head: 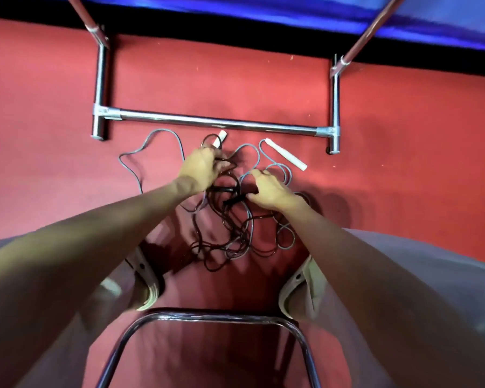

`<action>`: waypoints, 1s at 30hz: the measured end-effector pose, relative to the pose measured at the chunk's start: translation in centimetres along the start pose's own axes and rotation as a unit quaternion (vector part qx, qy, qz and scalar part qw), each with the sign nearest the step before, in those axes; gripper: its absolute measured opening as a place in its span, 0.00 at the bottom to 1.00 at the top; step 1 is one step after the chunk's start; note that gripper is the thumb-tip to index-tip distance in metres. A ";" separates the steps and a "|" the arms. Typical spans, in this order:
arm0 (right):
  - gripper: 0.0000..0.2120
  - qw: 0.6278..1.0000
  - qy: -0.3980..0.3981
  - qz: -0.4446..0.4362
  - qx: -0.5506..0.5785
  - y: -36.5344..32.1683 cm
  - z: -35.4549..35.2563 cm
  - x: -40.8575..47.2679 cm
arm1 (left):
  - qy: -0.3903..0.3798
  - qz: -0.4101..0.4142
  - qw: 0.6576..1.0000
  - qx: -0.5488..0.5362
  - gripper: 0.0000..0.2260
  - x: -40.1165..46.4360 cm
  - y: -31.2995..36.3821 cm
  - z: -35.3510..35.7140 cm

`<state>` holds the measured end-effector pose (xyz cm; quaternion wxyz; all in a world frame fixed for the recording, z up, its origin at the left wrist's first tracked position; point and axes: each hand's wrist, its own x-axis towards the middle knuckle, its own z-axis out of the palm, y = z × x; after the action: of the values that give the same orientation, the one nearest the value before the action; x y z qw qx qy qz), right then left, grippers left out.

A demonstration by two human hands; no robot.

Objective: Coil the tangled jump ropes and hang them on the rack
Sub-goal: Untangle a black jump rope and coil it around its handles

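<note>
A tangle of jump ropes lies on the red floor in front of me: a black rope (pixel 221 236) and a grey rope (pixel 140 152) knotted together. One white handle (pixel 287 154) lies free at the right. A second white handle (pixel 220 138) pokes out past my left hand (pixel 200 169), which grips it together with black cord. My right hand (pixel 269 191) pinches a black handle (pixel 234 201) in the middle of the tangle. The chrome rack's base bar (pixel 221 123) lies just beyond the ropes.
The rack's two chrome feet (pixel 100 88) (pixel 335 107) rest on the floor, with slanted tubes rising toward a blue surface (pixel 291 12) at the top. A chrome chair frame (pixel 207 317) sits beneath me, between my knees and shoes.
</note>
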<state>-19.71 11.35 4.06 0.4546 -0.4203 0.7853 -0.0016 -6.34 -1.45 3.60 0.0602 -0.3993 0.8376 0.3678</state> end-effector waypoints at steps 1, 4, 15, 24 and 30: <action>0.34 0.999 0.007 -0.006 0.033 -0.7 -0.6 -0.8 | 0.006 0.004 1.000 -0.029 0.10 -0.7 0.7 -1.6; 0.41 0.990 0.044 -0.032 0.131 -2.9 -2.1 -3.7 | 0.005 0.028 0.993 -0.113 0.08 -3.8 3.4 -6.5; 0.33 0.948 0.145 -0.159 0.233 -9.9 -6.3 -15.9 | 0.105 0.153 0.907 -0.379 0.09 -18.0 15.7 -19.1; 0.12 0.909 0.180 -0.193 0.322 -13.7 -10.7 -25.0 | 0.212 0.178 0.862 -0.425 0.09 -26.0 22.0 -27.3; 0.10 0.882 0.223 -0.216 0.355 -16.3 -13.1 -29.8 | 0.241 0.154 0.845 -0.451 0.08 -29.2 24.1 -30.0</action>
<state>-11.38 15.59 39.23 0.3748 -0.3782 0.7023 -0.4725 1.93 6.76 50.47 -0.3882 -0.3240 0.6181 0.6018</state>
